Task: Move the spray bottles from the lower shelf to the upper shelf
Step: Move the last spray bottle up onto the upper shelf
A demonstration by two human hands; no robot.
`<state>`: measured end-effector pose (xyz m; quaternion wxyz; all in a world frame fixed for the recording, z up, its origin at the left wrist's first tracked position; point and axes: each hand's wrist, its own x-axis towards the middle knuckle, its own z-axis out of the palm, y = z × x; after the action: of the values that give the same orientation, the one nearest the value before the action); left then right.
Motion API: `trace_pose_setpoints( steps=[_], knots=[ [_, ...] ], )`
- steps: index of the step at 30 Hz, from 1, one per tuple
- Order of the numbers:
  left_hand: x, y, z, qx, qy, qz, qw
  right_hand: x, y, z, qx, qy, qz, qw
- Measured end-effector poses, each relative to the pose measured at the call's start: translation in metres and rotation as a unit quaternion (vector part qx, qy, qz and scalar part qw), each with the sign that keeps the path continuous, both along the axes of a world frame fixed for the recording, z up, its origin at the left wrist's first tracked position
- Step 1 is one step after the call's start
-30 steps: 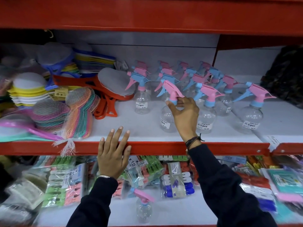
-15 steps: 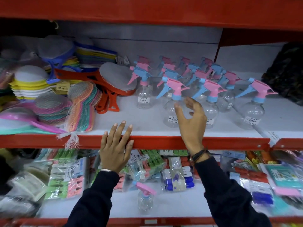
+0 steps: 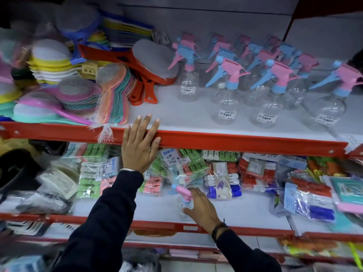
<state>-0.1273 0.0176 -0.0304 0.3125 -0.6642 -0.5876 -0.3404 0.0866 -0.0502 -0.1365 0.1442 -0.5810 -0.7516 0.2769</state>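
Right hand (image 3: pixel 200 210) first: its fingers (image 3: pixel 187 213) are curled at the neck and clear body of the lone spray bottle (image 3: pixel 183 203) on the lower shelf (image 3: pixel 245 208). They touch it, but the blur there is heavy and I cannot tell if the grasp is fully clenched. The bottle's base looks to be on the white shelf board, pink trigger head pointing left, just in front of the bagged clothes pegs (image 3: pixel 92 179).

Left hand (image 3: pixel 139 146) now: fingers spread flat and released, palm pressed on the red front rail (image 3: pixel 235 141) of the upper shelf (image 3: pixel 176 114), fingertips reaching over onto the white board. It holds nothing.

Moving outward, I see dark sleeves on both arms, a thin bangle at the left wrist and a dark corded band at the right.

On the upper shelf, right of my left hand, stands a cluster of clear spray bottles (image 3: pixel 225 103) with pink and blue trigger heads, several rows deep, price stickers facing out. The front ones stand upright near the shelf edge. To the left of them lie orange-handled brushes (image 3: pixel 149 63), netted scrub pads (image 3: pixel 114 95) with their net tail hanging over the rail, and stacks of coloured sponges.

Right side of the lower shelf holds more bagged goods in red, blue and purple.
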Motion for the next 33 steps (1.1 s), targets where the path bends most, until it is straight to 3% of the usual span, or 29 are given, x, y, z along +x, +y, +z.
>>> trace_pose_setpoints(
  steps=[5,10,19,24,33],
  knots=[
    [0.000,0.001,0.000,0.003,-0.002,-0.002,1.000,0.009,0.009,-0.001,0.012,0.107,-0.028,0.994],
    [-0.001,0.001,-0.001,-0.003,-0.005,-0.001,1.000,0.023,0.004,0.062,0.069,0.214,-0.050,0.973],
    [0.000,-0.003,0.004,-0.024,-0.013,-0.007,1.000,0.021,0.013,0.218,0.296,0.421,-0.055,0.856],
    [0.002,-0.006,0.006,-0.046,-0.023,-0.011,0.999,-0.004,0.058,0.255,0.367,0.404,-0.098,0.832],
    [0.000,-0.007,0.009,-0.060,-0.020,-0.010,0.998,-0.045,0.117,0.239,0.387,0.292,-0.147,0.862]
  ],
)
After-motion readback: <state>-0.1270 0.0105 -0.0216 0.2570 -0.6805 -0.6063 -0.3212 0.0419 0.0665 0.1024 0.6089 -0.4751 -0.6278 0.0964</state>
